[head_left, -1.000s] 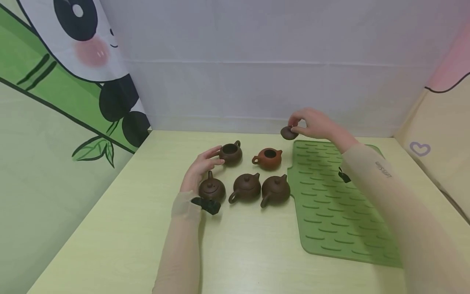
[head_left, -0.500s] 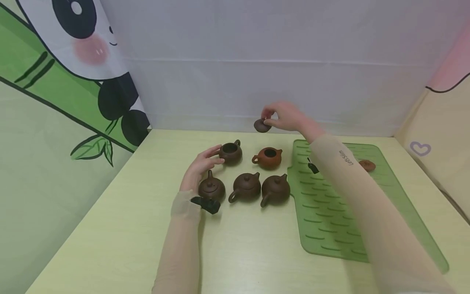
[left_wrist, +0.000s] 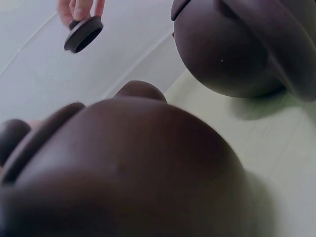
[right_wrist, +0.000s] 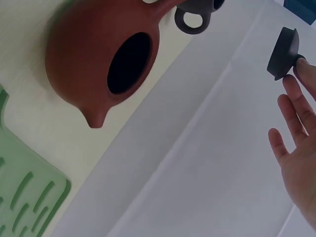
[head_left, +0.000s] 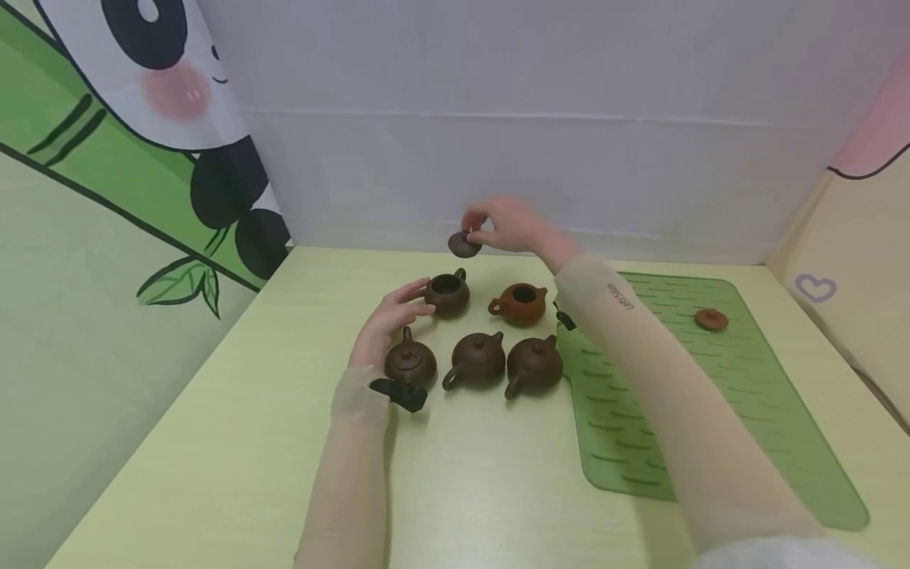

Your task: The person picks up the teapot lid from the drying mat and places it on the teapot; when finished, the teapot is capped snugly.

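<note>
My right hand [head_left: 508,224] pinches a dark brown teapot lid [head_left: 464,244] by its knob, above and behind an uncovered dark teapot [head_left: 446,296]. In the right wrist view the lid [right_wrist: 285,53] is tilted between thumb and fingertips, apart from any pot. My left hand [head_left: 391,316] holds the uncovered dark teapot's left side, thumb in front and fingers farther back. Its contact is hidden in the left wrist view, where a lidded teapot [left_wrist: 138,168] fills the foreground. To the right stands a reddish-brown teapot [head_left: 522,306], its mouth uncovered.
Three lidded dark teapots line the front: a left one [head_left: 410,363] beside my left wrist, a middle one [head_left: 478,362] and a right one [head_left: 535,366]. A reddish lid [head_left: 711,319] lies on the green mat [head_left: 768,442], partly under my right arm. A pale cloth wall [head_left: 398,174] rises behind.
My right hand has carried the dark lid leftward, from near the mat's back corner to behind the uncovered dark teapot. The reddish lid on the mat has come into view. My left hand stays put.
</note>
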`<control>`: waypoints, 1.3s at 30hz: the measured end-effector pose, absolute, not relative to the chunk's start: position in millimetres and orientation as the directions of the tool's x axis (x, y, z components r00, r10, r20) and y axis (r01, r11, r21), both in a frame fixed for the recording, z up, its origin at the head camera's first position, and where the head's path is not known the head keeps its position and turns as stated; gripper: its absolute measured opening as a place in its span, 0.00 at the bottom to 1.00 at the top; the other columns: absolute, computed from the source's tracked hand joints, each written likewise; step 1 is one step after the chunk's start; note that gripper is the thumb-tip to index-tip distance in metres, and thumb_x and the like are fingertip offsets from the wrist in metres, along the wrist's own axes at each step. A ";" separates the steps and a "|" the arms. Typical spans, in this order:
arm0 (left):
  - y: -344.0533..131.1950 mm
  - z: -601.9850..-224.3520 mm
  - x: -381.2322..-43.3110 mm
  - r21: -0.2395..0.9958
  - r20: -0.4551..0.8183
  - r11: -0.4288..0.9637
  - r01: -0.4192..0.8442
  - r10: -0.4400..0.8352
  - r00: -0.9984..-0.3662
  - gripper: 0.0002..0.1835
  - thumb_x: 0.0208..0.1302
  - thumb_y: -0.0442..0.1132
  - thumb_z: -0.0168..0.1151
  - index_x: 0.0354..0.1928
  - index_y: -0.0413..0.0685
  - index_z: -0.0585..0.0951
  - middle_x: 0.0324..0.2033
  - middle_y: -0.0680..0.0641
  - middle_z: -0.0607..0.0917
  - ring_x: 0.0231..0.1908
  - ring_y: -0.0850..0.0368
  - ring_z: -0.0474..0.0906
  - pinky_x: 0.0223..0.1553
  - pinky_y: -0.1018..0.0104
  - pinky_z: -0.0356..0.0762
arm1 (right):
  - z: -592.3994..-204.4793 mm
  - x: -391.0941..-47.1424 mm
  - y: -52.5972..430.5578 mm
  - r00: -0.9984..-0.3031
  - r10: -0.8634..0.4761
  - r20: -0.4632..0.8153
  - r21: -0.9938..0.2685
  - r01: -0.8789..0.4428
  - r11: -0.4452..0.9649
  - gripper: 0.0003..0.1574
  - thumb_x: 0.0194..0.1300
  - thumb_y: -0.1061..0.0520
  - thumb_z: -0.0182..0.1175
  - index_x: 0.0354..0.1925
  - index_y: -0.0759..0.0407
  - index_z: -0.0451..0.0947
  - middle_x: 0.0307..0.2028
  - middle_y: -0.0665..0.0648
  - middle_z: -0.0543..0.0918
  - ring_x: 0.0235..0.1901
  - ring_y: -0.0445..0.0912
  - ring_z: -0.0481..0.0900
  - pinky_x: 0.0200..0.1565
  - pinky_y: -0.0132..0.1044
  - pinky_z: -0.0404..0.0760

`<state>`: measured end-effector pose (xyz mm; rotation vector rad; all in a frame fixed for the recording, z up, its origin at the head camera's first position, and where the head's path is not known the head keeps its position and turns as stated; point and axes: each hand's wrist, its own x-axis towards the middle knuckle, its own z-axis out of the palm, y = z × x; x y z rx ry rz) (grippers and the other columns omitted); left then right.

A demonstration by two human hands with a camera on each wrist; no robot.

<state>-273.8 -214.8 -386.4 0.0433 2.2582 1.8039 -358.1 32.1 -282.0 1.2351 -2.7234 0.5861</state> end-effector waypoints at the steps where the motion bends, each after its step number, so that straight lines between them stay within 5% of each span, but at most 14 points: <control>1: -215.5 -389.4 -275.3 0.962 -0.172 0.240 -0.128 0.174 -0.970 0.36 0.66 0.34 0.62 0.75 0.52 0.62 0.75 0.43 0.64 0.76 0.44 0.54 0.75 0.42 0.53 | -284.1 -358.9 29.7 -0.660 -0.711 0.243 -0.304 -0.748 0.590 0.10 0.69 0.54 0.61 0.45 0.57 0.81 0.43 0.57 0.86 0.47 0.49 0.82 0.56 0.46 0.77; 16: -217.3 -398.7 -279.5 0.960 -0.176 0.246 -0.133 0.159 -0.971 0.35 0.66 0.36 0.63 0.74 0.57 0.65 0.74 0.46 0.66 0.76 0.47 0.55 0.74 0.44 0.56 | -310.1 -366.5 11.1 -0.630 -0.740 0.236 -0.403 -0.757 0.515 0.09 0.67 0.55 0.64 0.43 0.59 0.82 0.41 0.59 0.87 0.45 0.51 0.83 0.57 0.51 0.77; 29: -216.4 -389.5 -275.8 0.958 -0.191 0.249 -0.143 0.180 -0.965 0.36 0.66 0.35 0.62 0.75 0.55 0.63 0.74 0.44 0.65 0.75 0.46 0.57 0.74 0.44 0.56 | -320.3 -360.9 -4.8 -0.612 -0.784 0.105 -0.288 -0.773 0.565 0.09 0.69 0.53 0.62 0.44 0.54 0.82 0.41 0.55 0.86 0.45 0.48 0.81 0.55 0.45 0.77; 39: -219.9 -397.7 -280.9 0.957 -0.187 0.251 -0.142 0.162 -0.969 0.35 0.66 0.37 0.63 0.74 0.59 0.64 0.74 0.46 0.66 0.75 0.47 0.57 0.74 0.44 0.56 | -325.7 -360.9 -11.7 -0.637 -0.769 0.047 -0.312 -0.741 0.595 0.10 0.69 0.52 0.62 0.45 0.53 0.81 0.43 0.56 0.86 0.47 0.50 0.82 0.54 0.45 0.78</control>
